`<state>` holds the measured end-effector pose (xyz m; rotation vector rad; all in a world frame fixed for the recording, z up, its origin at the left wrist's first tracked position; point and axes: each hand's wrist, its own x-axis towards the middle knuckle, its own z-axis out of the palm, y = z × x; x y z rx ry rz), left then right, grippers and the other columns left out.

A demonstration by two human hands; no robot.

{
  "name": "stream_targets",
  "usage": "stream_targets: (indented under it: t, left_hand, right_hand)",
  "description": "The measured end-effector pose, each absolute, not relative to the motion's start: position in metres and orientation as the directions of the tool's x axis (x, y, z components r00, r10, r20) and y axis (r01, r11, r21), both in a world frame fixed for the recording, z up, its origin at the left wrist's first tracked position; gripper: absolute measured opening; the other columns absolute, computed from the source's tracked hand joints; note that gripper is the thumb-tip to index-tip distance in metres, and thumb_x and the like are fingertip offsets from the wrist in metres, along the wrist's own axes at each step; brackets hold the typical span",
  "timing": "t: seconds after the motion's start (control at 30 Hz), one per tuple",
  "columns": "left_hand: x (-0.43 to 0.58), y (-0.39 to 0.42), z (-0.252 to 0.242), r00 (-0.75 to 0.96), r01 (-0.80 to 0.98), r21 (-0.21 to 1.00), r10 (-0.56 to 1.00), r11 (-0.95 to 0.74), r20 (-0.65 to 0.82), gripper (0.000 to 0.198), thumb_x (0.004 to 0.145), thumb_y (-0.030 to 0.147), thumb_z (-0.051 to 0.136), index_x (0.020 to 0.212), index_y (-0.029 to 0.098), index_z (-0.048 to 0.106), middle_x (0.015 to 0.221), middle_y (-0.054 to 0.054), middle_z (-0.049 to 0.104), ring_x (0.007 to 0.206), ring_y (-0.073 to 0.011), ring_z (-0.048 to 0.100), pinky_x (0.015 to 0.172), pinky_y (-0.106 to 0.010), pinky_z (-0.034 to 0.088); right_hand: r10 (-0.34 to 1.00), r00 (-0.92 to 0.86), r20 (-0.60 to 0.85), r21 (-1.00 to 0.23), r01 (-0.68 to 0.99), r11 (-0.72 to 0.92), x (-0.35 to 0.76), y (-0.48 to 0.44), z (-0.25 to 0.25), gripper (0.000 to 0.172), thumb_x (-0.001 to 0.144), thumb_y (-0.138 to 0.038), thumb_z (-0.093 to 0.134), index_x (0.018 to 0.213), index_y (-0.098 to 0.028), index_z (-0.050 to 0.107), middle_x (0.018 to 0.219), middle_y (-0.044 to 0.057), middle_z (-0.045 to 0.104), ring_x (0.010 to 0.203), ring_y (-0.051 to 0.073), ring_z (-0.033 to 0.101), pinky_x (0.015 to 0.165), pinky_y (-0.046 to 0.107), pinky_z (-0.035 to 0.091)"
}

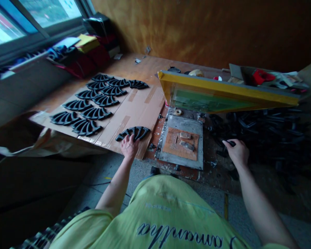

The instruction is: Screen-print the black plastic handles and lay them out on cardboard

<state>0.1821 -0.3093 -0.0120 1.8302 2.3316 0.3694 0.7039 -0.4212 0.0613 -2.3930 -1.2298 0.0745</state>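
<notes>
My left hand (129, 146) rests on a black curved ribbed part (133, 132) lying at the near edge of a cardboard sheet (137, 107). Several more of these black parts (93, 100) lie in rows on the far left of the cardboard. My right hand (237, 151) reaches into a heap of black parts (269, 133) on the right and grips one small black piece (231, 143). Between my hands sits a grey metal plate (182, 142) with an orange jig on it, under a raised yellow-framed screen (223, 95).
A wooden table runs to an orange-brown wall behind. Boxes, tape and a red object (260, 76) sit at the back right. A window ledge with cloth and yellow items (86, 42) is at the far left. Brown paper (41, 140) hangs off the table's near left.
</notes>
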Motion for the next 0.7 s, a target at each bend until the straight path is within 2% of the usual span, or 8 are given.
stream_targets:
  t: [0.03,0.1,0.17,0.27,0.4,0.53,0.7]
  left_hand:
    - [0.191,-0.308,-0.014,-0.231,0.933,0.287,0.973,0.218,0.010,0.059,0.091,0.057,0.045,0.139,0.024,0.053,0.150,-0.013,0.044,0.134,-0.0343,0.040,0.109,-0.049,0.032]
    - [0.205,-0.302,-0.018,-0.254,0.921,0.291,0.966,0.258,-0.051,0.064,0.088,0.062,0.047,0.140,0.024,0.053,0.150,-0.014,0.044,0.134,-0.0370,0.038,0.109,-0.053,0.030]
    - [0.213,-0.295,-0.020,-0.281,0.909,0.296,0.956,0.294,-0.088,0.068,0.085,0.066,0.047,0.138,0.023,0.055,0.150,-0.014,0.044,0.134,-0.0401,0.035,0.109,-0.059,0.026]
    - [0.217,-0.287,-0.021,-0.305,0.901,0.294,0.948,0.317,-0.089,0.069,0.083,0.067,0.048,0.134,0.022,0.057,0.150,-0.016,0.044,0.134,-0.0424,0.034,0.110,-0.064,0.019]
    - [0.215,-0.283,-0.020,-0.322,0.895,0.290,0.941,0.340,-0.108,0.068,0.081,0.066,0.052,0.130,0.020,0.060,0.147,-0.017,0.048,0.133,-0.0421,0.037,0.108,-0.062,0.025]
    - [0.210,-0.279,-0.021,-0.317,0.896,0.292,0.942,0.336,-0.110,0.065,0.078,0.064,0.055,0.125,0.021,0.064,0.145,-0.016,0.052,0.131,-0.0421,0.040,0.106,-0.058,0.030]
    - [0.200,-0.269,-0.027,-0.295,0.901,0.308,0.952,0.304,-0.076,0.065,0.077,0.064,0.060,0.126,0.022,0.066,0.144,-0.014,0.054,0.132,-0.0425,0.039,0.106,-0.056,0.031]
  right_hand:
    - [0.810,0.549,0.208,-0.335,0.818,-0.468,0.692,-0.419,0.068,0.030,0.081,-0.045,0.064,0.093,-0.019,0.070,0.095,0.014,0.069,0.086,0.029,0.067,0.077,0.043,0.055]
    - [0.845,0.465,0.266,-0.289,0.874,-0.390,0.667,-0.414,0.078,0.027,0.084,-0.040,0.058,0.093,-0.019,0.072,0.097,0.014,0.070,0.090,0.029,0.066,0.081,0.043,0.053]
    - [0.877,0.377,0.297,-0.331,0.902,-0.276,0.642,-0.410,0.083,0.028,0.086,-0.034,0.054,0.099,-0.018,0.073,0.100,0.013,0.071,0.090,0.027,0.066,0.082,0.040,0.053]
    - [0.916,0.193,0.351,-0.441,0.897,-0.020,0.610,-0.404,0.079,0.031,0.088,-0.028,0.050,0.107,-0.019,0.073,0.107,0.012,0.072,0.094,0.024,0.068,0.086,0.038,0.056]
    - [0.910,-0.031,0.413,-0.503,0.825,0.257,0.577,-0.398,0.059,0.033,0.090,-0.020,0.048,0.113,-0.022,0.072,0.115,0.008,0.072,0.104,0.021,0.069,0.094,0.039,0.058]
    - [0.878,-0.124,0.463,-0.474,0.802,0.364,0.563,-0.393,0.040,0.035,0.090,-0.014,0.047,0.108,-0.025,0.074,0.116,0.007,0.072,0.102,0.021,0.071,0.090,0.038,0.061]
    - [0.848,-0.150,0.508,-0.460,0.785,0.415,0.565,-0.395,0.035,0.034,0.093,-0.015,0.047,0.107,-0.028,0.075,0.113,0.006,0.073,0.098,0.023,0.073,0.086,0.040,0.063]
